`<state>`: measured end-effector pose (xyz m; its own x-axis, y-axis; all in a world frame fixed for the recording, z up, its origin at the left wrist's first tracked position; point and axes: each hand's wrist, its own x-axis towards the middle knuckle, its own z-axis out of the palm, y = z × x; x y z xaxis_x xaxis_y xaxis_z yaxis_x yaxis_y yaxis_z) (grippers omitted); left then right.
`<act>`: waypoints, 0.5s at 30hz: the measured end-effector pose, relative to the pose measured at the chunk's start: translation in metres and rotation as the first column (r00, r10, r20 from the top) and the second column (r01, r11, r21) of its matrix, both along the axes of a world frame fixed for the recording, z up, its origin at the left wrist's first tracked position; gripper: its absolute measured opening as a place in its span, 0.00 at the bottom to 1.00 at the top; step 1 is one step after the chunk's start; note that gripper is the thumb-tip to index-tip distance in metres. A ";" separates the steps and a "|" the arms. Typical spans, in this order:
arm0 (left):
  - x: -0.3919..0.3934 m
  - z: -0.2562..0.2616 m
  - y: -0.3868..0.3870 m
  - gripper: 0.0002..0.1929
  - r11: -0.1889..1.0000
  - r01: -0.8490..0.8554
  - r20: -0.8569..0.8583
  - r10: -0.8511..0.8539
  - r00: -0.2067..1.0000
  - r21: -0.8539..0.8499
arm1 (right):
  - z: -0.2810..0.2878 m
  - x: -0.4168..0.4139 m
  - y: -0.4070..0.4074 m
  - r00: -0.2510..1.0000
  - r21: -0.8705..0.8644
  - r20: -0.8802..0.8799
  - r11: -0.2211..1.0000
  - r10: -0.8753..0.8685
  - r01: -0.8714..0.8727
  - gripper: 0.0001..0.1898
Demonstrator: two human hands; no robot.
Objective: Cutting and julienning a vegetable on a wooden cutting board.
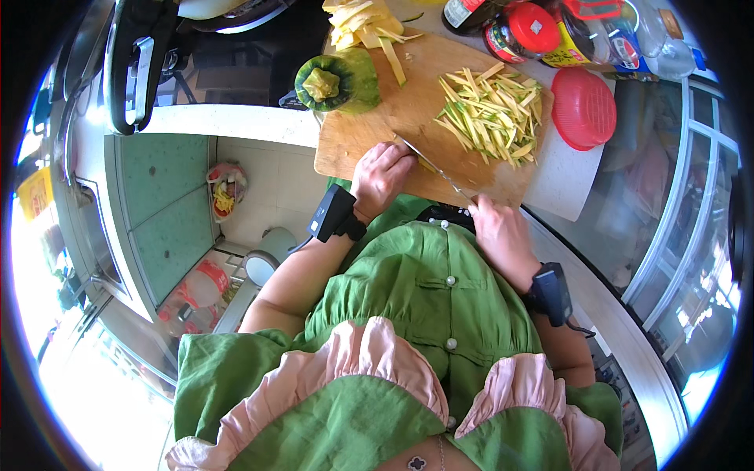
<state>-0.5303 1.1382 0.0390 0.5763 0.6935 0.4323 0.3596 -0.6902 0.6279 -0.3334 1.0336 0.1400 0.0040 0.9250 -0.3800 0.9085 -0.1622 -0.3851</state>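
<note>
My right hand (498, 226) grips the handle of a kitchen knife (433, 166), its narrow blade slanting up and left over the wooden cutting board (359, 138). At the blade's far end, my left hand (386, 171) rests on the board with curled fingers, pressing what looks like a small piece of squash, mostly hidden. Julienned green-edged squash strips (492, 115) lie in a heap on the right of the board. A large cut piece of green squash (347, 82) sits at the board's upper left, and pale squash slices (362, 23) are piled behind it.
An upturned red plastic basket (583, 109) sits right of the board. Jars and bottles, among them a red-lidded jar (533, 28), crowd the back right. A black cooktop (235, 70) with a pan handle (132, 76) is at the left. A waste bag (225, 191) is on the floor below.
</note>
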 end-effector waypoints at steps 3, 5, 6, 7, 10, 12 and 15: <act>0.001 -0.002 0.001 0.12 1.000 -0.006 0.035 0.006 0.999 0.001 | -0.023 -0.005 -0.009 0.999 0.001 0.013 0.999 -0.046 0.046 0.08; 0.000 -0.003 -0.001 0.13 1.000 -0.005 0.026 0.005 1.000 -0.018 | -0.025 -0.002 -0.012 0.997 0.039 -0.004 0.996 -0.076 0.077 0.09; -0.001 -0.004 0.000 0.13 0.999 -0.004 0.015 0.005 1.000 -0.038 | -0.019 0.002 -0.011 0.998 0.044 -0.033 0.997 -0.061 0.062 0.09; -0.002 -0.005 0.002 0.13 0.999 -0.006 0.013 0.007 1.000 -0.035 | -0.014 0.005 -0.009 0.997 0.049 -0.062 0.998 -0.045 0.048 0.10; -0.003 -0.007 0.000 0.13 1.000 0.028 -0.014 -0.028 1.000 0.004 | 0.000 0.006 -0.004 0.999 -0.012 -0.037 1.000 -0.004 0.003 0.10; -0.002 -0.002 0.001 0.13 1.000 -0.006 0.010 0.006 1.000 0.011 | -0.001 -0.002 0.001 1.000 -0.029 -0.020 0.999 -0.014 0.014 0.11; -0.002 -0.002 0.001 0.12 1.000 -0.002 0.017 0.002 1.000 0.004 | -0.020 -0.011 -0.003 0.997 -0.002 0.004 0.997 -0.072 0.072 0.11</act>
